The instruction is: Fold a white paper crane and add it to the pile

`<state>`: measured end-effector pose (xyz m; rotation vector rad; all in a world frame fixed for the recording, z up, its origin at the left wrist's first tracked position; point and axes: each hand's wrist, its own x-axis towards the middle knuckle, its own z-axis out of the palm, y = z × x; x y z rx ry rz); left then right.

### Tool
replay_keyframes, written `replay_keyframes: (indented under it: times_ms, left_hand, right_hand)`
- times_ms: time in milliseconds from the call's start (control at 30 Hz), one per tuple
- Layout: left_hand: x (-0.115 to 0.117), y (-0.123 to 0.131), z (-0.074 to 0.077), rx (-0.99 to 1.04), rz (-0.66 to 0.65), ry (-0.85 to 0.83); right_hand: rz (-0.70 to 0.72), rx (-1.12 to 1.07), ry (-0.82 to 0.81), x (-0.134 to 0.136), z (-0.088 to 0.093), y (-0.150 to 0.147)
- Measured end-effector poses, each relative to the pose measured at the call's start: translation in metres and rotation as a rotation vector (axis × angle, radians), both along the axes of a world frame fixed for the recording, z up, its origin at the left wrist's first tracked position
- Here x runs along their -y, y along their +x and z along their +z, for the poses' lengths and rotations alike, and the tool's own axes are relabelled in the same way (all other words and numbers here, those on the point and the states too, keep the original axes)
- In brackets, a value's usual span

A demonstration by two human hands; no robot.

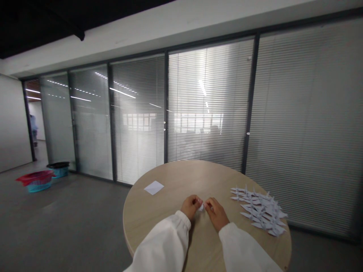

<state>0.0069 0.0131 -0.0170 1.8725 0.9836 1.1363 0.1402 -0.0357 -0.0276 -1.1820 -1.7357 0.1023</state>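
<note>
Near the middle of the round wooden table (176, 173), my left hand (191, 206) pinches a small folded white paper (201, 207) between thumb and fingers. My right hand (216, 212) is closed at the paper's right side, its thumb and fingertips pressed together there. Much of the paper is hidden by the fingers, so its exact shape is unclear. A flat white square of paper (154, 187) lies toward the table's left side. Several folded white paper cranes (262, 211) sit grouped on the right side.
On the floor at the left stand a basket with a red liner (38, 181) and one with a black liner (59, 170). Glass partitions with blinds (138, 124) run behind the table. A person (34, 128) is visible through the far-left doorway.
</note>
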Motion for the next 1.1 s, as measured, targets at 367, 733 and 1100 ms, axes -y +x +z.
replay_keyframes:
  times_ms: [367, 733, 1100]
  left_hand:
    - [0.006, 0.000, 0.002, -0.038, -0.089, 0.077]
    - [0.006, 0.001, 0.003, -0.005, -0.116, 0.045]
    - [0.006, -0.001, 0.005, -0.022, -0.141, 0.117]
  right_hand:
    - [0.017, 0.008, -0.038, -0.002, -0.002, 0.001]
    - [0.124, -0.153, -0.116, 0.003, 0.008, 0.001]
    - [0.175, -0.190, -0.133, 0.007, 0.012, -0.001]
